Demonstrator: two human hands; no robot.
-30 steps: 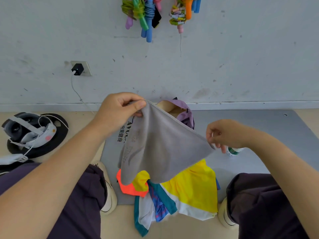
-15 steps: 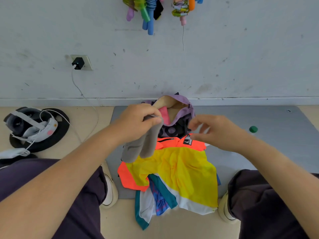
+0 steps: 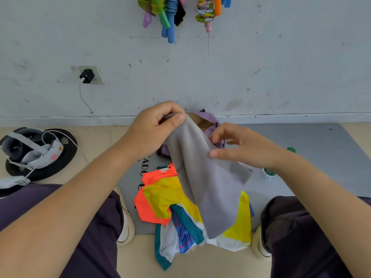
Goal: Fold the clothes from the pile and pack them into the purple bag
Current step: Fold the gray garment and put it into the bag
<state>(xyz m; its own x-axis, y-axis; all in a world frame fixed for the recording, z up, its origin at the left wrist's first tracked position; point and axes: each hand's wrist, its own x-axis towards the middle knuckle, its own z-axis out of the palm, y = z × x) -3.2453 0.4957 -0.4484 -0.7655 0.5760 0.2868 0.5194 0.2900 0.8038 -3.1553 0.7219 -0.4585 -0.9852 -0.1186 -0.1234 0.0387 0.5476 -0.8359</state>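
Headset (image 3: 30,149) on black disc left; charger (image 3: 86,76) in wall socket; green-capped bottle (image 3: 269,172) on grey mat (image 3: 321,157).

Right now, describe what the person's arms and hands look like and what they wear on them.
Both forearms are bare to the frame edge: no sleeves, watch, bracelets or gloves. The left hand and right hand show no rings, and the visible nails are short and plain. Dark purple trousers cover both legs.

Exercise room: jump ropes (image 3: 166,15) are hanging on the scuffed wall (image 3: 281,67) above a gray floor mat (image 3: 311,157).
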